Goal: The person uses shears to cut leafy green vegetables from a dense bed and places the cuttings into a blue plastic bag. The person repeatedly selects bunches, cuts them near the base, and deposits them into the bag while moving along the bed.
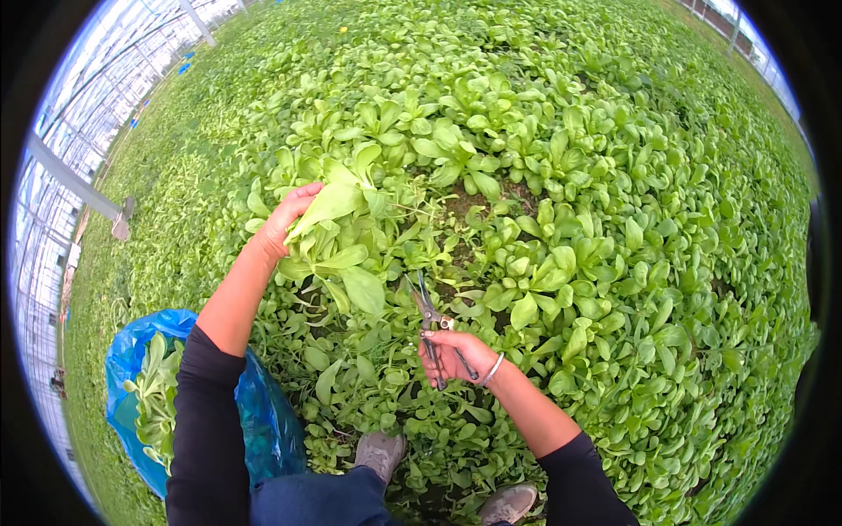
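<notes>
My left hand (293, 214) holds a bunch of cut leafy greens (335, 204), whose broad pale-green leaves hide most of the fingers. In my right hand (460, 355) is a pair of garden shears (431, 312), gripped by the dark handles. Their blades point up and away from me, a little apart, among low leaves right of the bunch. Rooted leafy plants (549, 276) grow close to the right of the shears. A blue plastic bag (273, 414) stands open to the left of my legs, with cut greens (158, 388) inside, partly hidden by my left sleeve.
Dense leafy crop (658, 217) spreads all around, with a patch of bare soil (464, 204) ahead of the shears. My shoes (381, 454) stand among the plants. A grey metal post (72, 177) of the greenhouse rises at the left. Small blue objects (185, 68) lie far off.
</notes>
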A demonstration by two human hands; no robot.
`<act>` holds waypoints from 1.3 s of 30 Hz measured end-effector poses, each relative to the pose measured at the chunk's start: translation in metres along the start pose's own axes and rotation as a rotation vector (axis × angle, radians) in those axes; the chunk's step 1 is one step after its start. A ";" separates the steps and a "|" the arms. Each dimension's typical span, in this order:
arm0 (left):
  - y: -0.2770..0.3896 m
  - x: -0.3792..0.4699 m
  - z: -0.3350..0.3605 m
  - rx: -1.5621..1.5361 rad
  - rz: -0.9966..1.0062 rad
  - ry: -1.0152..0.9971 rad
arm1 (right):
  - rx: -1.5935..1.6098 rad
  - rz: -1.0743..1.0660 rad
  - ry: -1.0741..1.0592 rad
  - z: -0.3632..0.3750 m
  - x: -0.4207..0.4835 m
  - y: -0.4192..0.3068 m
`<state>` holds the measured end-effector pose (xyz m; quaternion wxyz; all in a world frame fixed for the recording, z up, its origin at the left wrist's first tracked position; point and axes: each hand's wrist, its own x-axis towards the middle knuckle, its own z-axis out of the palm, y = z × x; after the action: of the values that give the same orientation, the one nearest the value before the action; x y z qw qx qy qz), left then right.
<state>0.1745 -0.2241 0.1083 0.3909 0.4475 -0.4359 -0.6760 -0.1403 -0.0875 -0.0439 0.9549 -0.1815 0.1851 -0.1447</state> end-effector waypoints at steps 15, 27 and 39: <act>0.047 -0.487 -0.103 -0.328 0.423 1.024 | -0.716 -0.267 0.100 0.184 0.122 0.102; -0.086 -0.487 -0.003 0.603 -0.616 0.747 | -1.358 -0.507 -0.284 0.267 0.153 0.095; 0.029 -0.496 -0.120 1.452 -0.057 1.461 | -0.940 -0.383 -0.301 0.260 0.116 0.104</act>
<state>0.4380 0.1938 0.2403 0.1797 0.8878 -0.3843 0.1782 0.0897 0.0417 0.1044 0.7429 -0.6394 0.0545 -0.1905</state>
